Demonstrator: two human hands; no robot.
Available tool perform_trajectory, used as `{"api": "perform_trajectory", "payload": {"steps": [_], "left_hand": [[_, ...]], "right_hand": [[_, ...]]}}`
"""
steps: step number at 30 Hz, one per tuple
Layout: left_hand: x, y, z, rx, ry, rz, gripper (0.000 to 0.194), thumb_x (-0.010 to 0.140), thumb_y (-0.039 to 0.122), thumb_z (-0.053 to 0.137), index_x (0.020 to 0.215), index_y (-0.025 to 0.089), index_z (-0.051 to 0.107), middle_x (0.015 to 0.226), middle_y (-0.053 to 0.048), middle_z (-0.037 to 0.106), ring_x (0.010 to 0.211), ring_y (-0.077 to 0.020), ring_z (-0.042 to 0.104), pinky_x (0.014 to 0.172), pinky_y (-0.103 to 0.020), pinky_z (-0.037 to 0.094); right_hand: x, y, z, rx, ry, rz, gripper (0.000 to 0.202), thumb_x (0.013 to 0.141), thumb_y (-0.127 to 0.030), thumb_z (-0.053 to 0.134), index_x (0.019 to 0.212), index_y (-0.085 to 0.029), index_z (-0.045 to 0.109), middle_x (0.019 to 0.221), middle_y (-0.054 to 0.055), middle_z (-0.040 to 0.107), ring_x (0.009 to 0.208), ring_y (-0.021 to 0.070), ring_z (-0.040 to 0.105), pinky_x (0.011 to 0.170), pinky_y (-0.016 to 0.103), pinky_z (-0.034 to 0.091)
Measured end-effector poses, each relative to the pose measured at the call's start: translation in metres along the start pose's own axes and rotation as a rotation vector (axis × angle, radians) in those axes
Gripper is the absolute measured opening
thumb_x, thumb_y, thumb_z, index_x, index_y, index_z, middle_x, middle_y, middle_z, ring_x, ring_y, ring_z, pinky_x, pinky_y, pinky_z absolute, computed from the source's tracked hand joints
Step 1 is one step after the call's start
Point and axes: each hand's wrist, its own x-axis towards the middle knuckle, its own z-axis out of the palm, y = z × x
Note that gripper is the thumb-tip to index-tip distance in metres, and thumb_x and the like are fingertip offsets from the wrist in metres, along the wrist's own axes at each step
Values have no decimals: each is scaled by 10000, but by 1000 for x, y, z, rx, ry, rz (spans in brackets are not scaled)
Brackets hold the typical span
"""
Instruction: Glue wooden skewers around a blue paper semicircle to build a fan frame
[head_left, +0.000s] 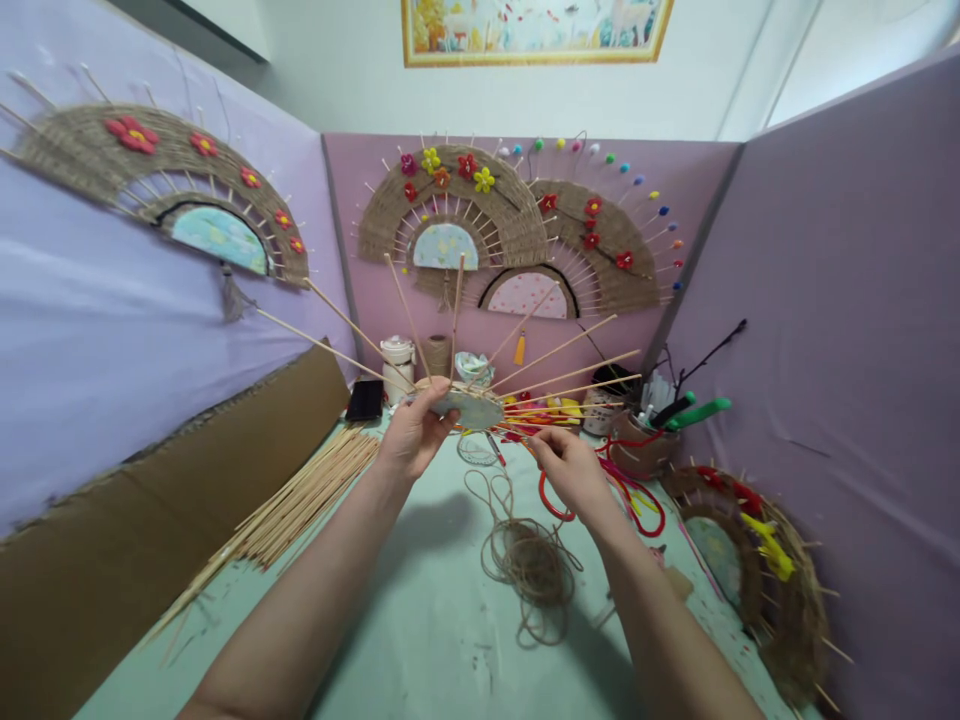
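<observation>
Fingers of the left hand (416,435) are gripping the edge of a pale, rounded disc (476,410), the thumb lying across its near face while the others are mostly hiding behind it. That disc is hanging above the table (450,640), near the middle of the view, and thin wooden sticks (457,316) are spreading from its rim to the left, upward and to the right. The right hand (566,465) is working just beside the disc's lower right, its thumb and fingertips drawn narrow and pinching a thin piece (521,432) near the lowest sticks; whether that is a stick or a cord, I cannot tell. Below and between the arms, a loose tangle of brown cord (532,570) is lying on the table. A bundle of loose sticks (289,505) is resting to the left, alongside a cardboard panel (172,510). Beyond the right hand, a pot (641,450) is holding green-handled tools (697,413), and red fuzzy strands (551,500) are curling near the wrist. Woven fans with bright flowers are hanging on the left panel (67,150) and back panel (345,165), while another woven fan (795,620) is leaning at the lower right
</observation>
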Motion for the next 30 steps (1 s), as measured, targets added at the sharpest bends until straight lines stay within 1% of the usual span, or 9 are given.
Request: {"api": "perform_trajectory", "payload": {"steps": [2,6,9,11,13,15,22,26,30], "left_hand": [[1,1,0,-10,-2,-11,290,556,185,853,767,135,660,682,38,674,629,-78,620,504,-168,503],[3,2,-2,-43,37,-6,268,562,157,848,736,143,645,678,38,675,627,-80,626,507,-168,503],[5,1,-4,-49,37,23,317,547,199,880,744,147,637,699,31,680,651,-90,634,505,-171,498],[5,0,-5,-45,18,39,376,507,229,906,753,147,635,703,31,675,659,-92,631,513,-172,497],[4,-2,-5,-30,0,56,426,460,221,922,765,146,636,696,33,664,659,-91,623,519,-169,493],[3,-3,-4,-2,-13,71,437,447,193,920,773,148,634,682,36,651,653,-89,616,513,-164,478],[3,-2,-3,40,-50,73,385,493,128,880,771,153,615,667,36,641,628,-75,593,480,-139,423],[8,-1,-7,-1,-29,70,369,510,109,868,771,152,611,664,49,634,613,-62,588,464,-127,413],[15,2,-14,-22,17,97,329,547,137,861,763,154,613,691,48,644,623,-60,600,465,-124,417]], "right_hand": [[0,0,-1,18,3,3,272,812,-426,496,660,-206,545,544,-24,491,522,141,432,524,260,327],[-1,-3,-2,49,-14,-5,274,813,-436,514,673,-204,553,561,-18,519,542,147,466,540,262,343],[-1,-3,-2,65,-31,-6,273,812,-435,530,674,-201,563,569,-16,532,551,148,477,548,263,344],[-1,-2,-2,73,-38,-2,274,809,-433,534,669,-199,567,568,-14,534,549,147,477,547,265,340],[-1,-2,-1,80,-42,1,268,802,-426,536,664,-198,568,568,-13,538,551,148,484,549,267,342],[-1,-2,-1,84,-47,7,262,793,-419,536,658,-197,570,563,-12,539,549,149,488,550,268,345],[0,-1,0,96,-29,51,255,767,-424,551,671,-190,587,550,-14,542,527,145,483,534,268,346],[0,-2,-1,116,-29,53,274,762,-444,570,670,-187,597,553,-12,544,525,140,468,516,261,336],[0,-5,-6,151,-44,48,300,751,-475,589,673,-185,601,544,-16,533,513,132,452,489,252,322]]}}
